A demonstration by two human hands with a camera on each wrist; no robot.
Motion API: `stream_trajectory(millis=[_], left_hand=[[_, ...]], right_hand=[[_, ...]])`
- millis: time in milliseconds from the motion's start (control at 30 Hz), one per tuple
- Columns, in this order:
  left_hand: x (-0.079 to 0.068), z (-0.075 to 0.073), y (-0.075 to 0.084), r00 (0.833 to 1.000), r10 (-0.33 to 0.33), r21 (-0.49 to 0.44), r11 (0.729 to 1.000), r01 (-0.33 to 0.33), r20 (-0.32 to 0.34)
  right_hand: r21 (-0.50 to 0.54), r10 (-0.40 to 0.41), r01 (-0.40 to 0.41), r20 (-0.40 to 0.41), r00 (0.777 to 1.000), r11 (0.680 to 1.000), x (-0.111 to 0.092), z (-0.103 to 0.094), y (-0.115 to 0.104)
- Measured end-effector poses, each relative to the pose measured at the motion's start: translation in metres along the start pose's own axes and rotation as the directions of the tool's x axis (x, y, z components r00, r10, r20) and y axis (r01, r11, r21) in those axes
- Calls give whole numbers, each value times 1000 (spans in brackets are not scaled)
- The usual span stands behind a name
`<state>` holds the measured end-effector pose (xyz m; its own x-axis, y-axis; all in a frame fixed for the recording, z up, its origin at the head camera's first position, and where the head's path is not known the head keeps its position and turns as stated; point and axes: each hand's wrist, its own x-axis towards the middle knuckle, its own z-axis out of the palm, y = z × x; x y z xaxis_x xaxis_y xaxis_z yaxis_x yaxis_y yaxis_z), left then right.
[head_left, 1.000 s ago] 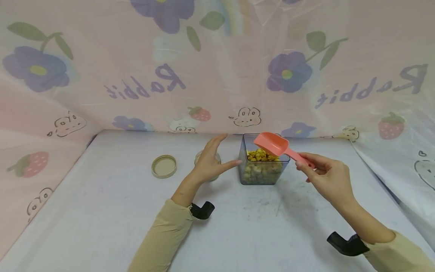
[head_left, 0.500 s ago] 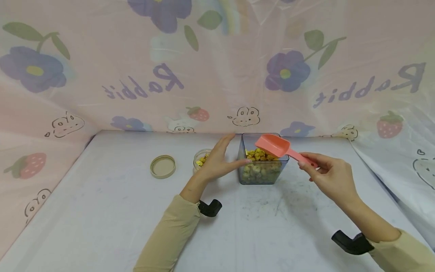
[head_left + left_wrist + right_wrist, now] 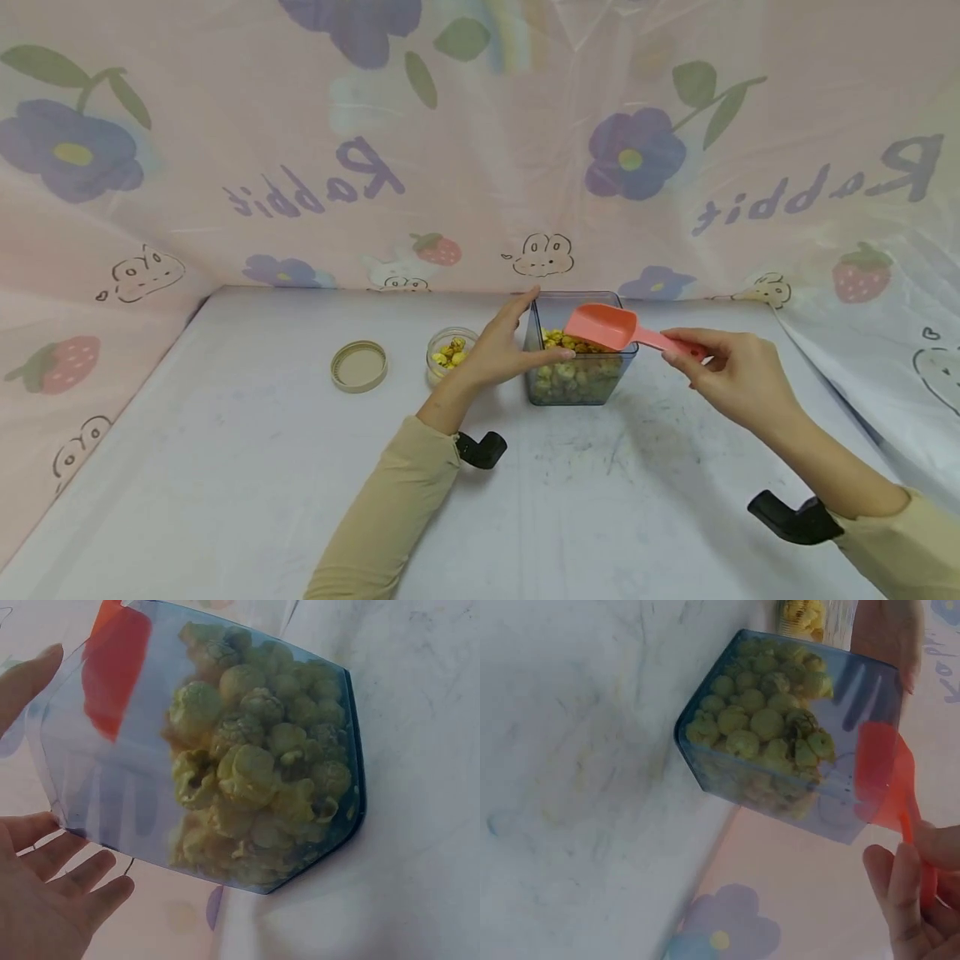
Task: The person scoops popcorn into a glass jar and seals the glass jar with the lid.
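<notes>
A clear, grey-tinted square container (image 3: 627, 367) holds yellow popcorn (image 3: 247, 765). My left hand (image 3: 504, 350) is at its left side, fingers extended along the wall and thumb stretched across near the front rim. In the left wrist view, those fingertips are right at the container's edge, while the thumb (image 3: 30, 679) stands apart from it. My right hand (image 3: 738, 379) pinches the handle of a coral-pink scoop (image 3: 603, 327) between thumb and fingers. The scoop's bowl dips below the rim, over the popcorn, as seen through the wall in the right wrist view.
Just left of the container, a small round clear jar (image 3: 432, 367) holds some popcorn, partly behind my left hand. Farther left lies a beige round lid (image 3: 358, 386). A printed curtain (image 3: 480, 167) hangs behind the white table (image 3: 225, 467).
My left hand has moved right from in front of the jar to the container's side, uncovering the jar. My right hand has lowered the scoop slightly into the container's mouth.
</notes>
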<state>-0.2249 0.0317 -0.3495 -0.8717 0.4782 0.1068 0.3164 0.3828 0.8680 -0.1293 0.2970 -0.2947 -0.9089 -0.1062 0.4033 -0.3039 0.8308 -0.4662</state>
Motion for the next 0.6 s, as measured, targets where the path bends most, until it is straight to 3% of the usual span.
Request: stream_trajectory(millis=[400,600], left_hand=[[4,3,-2,1000,-5,-181,984,7,9],[4,2,-2,1000,-11,-198,980,13,15]], right_hand=[[-106,-54,67,124,991,992,18,-13,-4],[-133,-58,81,166,984,988,25,-14,-2]])
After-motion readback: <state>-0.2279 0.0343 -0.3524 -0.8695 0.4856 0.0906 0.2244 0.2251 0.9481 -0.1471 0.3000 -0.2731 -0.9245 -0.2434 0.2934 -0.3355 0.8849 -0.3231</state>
